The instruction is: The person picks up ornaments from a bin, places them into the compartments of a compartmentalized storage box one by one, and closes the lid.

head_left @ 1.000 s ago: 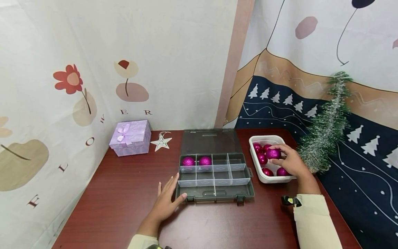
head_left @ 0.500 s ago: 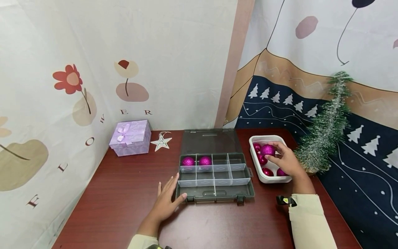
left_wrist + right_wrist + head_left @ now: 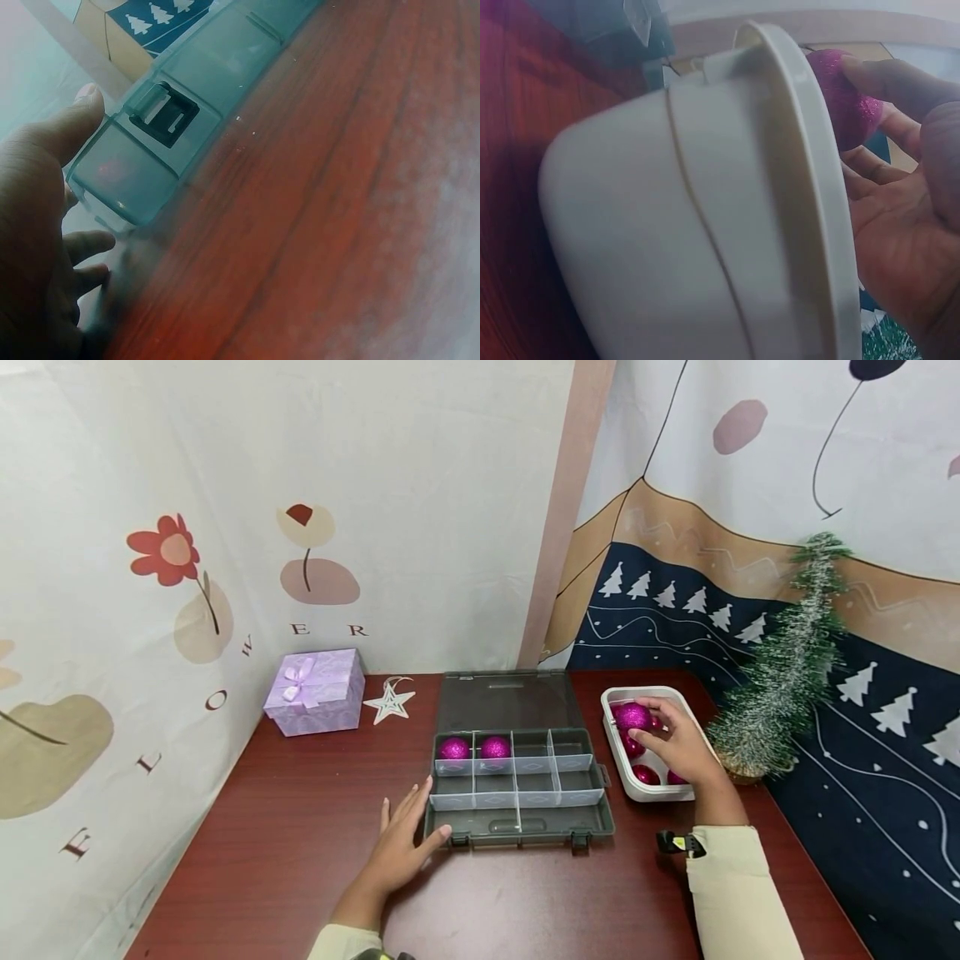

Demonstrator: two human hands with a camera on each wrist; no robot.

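Note:
Between thumb and fingers, my right hand (image 3: pixel 678 745) pinches a glittery magenta bauble (image 3: pixel 632 717) over the white tub (image 3: pixel 617 752). Several shiny and glittery baubles lie in that tub, partly hidden by the hand. In the right wrist view the held bauble (image 3: pixel 847 101) shows above the tub's rim. My left hand (image 3: pixel 401 847) rests with spread fingers against the left front corner of a grey see-through compartment box (image 3: pixel 525 822), whose lid lies back. Two glitter baubles (image 3: pixel 474 748) sit in its two back-left compartments. The left wrist view shows the box's front latch (image 3: pixel 166 116) beside the thumb.
A lilac gift box (image 3: pixel 315 693) and a white star ornament (image 3: pixel 389 701) stand at the back left. To the right of the tub is a small frosted Christmas tree (image 3: pixel 783 677). Printed cloth walls enclose the wooden table (image 3: pixel 300 827).
My right hand has moved left across the tub with the bauble in its fingers, from the tub's right part toward its left rim. The left hand and the box have stayed put.

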